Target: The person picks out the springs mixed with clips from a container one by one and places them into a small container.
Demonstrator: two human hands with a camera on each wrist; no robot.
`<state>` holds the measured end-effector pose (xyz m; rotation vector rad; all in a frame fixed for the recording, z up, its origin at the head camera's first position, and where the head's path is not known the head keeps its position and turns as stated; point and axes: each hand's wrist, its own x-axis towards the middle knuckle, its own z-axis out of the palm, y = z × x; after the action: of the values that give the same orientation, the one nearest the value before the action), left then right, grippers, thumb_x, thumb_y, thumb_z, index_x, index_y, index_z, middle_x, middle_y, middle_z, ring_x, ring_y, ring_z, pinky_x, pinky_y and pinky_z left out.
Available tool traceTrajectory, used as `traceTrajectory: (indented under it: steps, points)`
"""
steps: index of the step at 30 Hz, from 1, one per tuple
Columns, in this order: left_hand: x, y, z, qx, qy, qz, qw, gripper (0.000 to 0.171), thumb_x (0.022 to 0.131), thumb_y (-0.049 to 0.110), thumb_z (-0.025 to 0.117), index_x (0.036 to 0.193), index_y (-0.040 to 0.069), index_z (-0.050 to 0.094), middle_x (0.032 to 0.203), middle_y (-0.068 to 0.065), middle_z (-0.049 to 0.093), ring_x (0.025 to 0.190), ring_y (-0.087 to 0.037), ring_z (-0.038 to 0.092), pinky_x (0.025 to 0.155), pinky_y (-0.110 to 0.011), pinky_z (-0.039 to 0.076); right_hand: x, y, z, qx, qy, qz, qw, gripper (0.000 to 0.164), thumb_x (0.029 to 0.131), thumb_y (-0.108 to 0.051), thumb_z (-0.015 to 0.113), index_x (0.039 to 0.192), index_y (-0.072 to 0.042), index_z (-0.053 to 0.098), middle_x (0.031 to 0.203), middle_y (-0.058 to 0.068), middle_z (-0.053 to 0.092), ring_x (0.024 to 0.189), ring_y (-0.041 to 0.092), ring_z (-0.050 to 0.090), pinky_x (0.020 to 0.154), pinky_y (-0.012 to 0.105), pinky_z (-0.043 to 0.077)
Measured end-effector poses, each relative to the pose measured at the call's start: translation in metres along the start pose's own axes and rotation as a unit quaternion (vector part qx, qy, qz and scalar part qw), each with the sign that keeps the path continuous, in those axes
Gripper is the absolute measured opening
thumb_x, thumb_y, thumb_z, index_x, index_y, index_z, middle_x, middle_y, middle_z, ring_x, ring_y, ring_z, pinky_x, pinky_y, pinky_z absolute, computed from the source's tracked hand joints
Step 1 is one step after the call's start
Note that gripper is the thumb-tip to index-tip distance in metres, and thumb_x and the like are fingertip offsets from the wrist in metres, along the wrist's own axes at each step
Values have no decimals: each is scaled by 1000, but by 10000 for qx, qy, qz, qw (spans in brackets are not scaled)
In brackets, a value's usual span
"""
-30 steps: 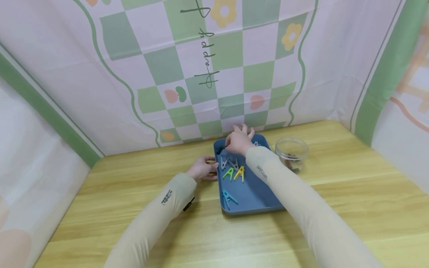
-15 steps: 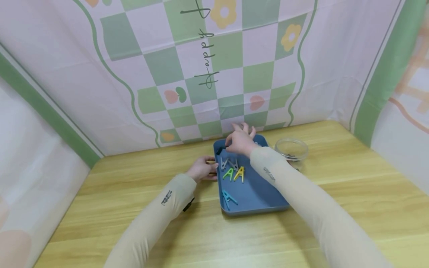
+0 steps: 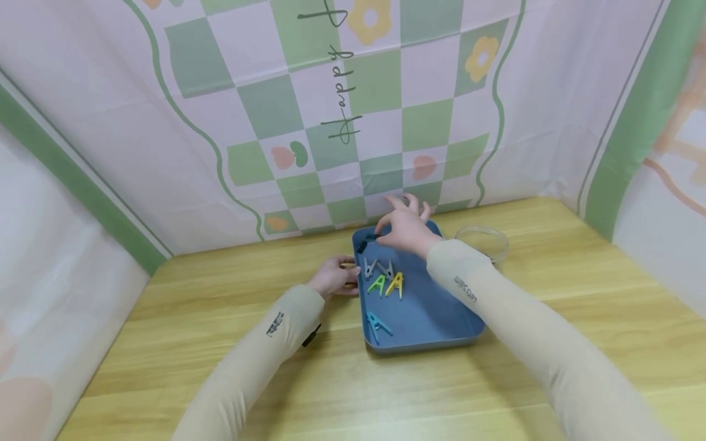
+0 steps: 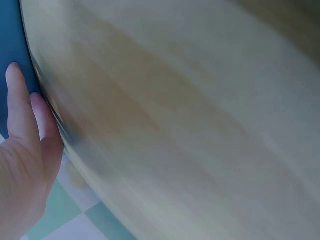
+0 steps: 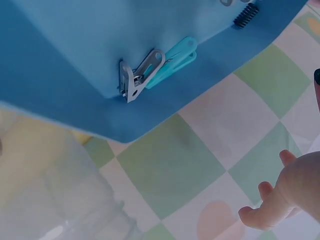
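A blue tray lies on the table. My left hand rests against its left wall with fairly straight fingers; the left wrist view shows fingers along the blue side. Over the far left corner my right hand pinches a small dark piece between thumb and index finger, the other fingers spread. A black ridged piece lies beneath in the tray. Nearby are two grey clothespins, a green clothespin, a yellow clothespin and, nearer, a teal clothespin.
A clear round jar stands right of the tray, partly hidden by my right sleeve. In the right wrist view a grey clothespin and a turquoise clothespin lie by the tray's far wall. A checkered cloth hangs behind.
My right hand has shifted a little right and away from me, uncovering more of the dark pieces in the far left corner. The left hand and tray have stayed put.
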<state>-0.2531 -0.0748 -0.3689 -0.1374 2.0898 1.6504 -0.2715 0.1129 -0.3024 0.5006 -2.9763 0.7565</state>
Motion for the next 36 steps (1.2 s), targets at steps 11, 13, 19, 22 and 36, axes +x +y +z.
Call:
traceTrajectory:
  steps: [11, 13, 19, 22, 36]
  points:
    - [-1, 1, 1, -36, 0, 11, 10000, 42, 99, 11, 50, 139, 2, 41, 118, -19, 55, 96, -23, 62, 77, -34, 58, -11, 6, -8, 157, 201, -126, 9996, 13, 81, -23, 74, 90, -14, 75, 157, 11, 18, 141, 44, -3, 107, 66, -9]
    - [0, 1, 2, -35, -5, 15, 10000, 42, 99, 11, 50, 139, 2, 41, 118, -18, 56, 96, -23, 62, 78, -34, 58, -13, 7, -8, 198, 253, -185, 9993, 12, 81, -22, 75, 90, -14, 75, 157, 11, 18, 141, 44, -2, 107, 66, -9]
    - [0, 0, 1, -52, 3, 32, 10000, 43, 99, 10, 50, 139, 2, 40, 118, -19, 56, 95, -23, 62, 78, -34, 58, -20, 10, -10, 242, 287, -304, 9988, 11, 81, -20, 75, 89, -13, 75, 157, 11, 18, 141, 44, -2, 107, 65, -8]
    - [-1, 0, 1, -68, -2, 65, 10000, 43, 98, 9, 50, 139, 2, 40, 118, -19, 55, 94, -22, 62, 77, -34, 58, -24, 11, -13, 233, 332, -365, 9985, 10, 81, -20, 75, 88, -13, 75, 156, 12, 19, 140, 45, -1, 106, 66, -7]
    - [-3, 5, 2, 86, 27, 63, 9999, 42, 98, 7, 50, 138, -1, 41, 111, -20, 58, 91, -22, 62, 78, -36, 58, -41, 21, -38, 247, 431, -317, 9983, 10, 80, -18, 74, 87, -11, 75, 156, 14, 19, 139, 45, -2, 104, 66, -6]
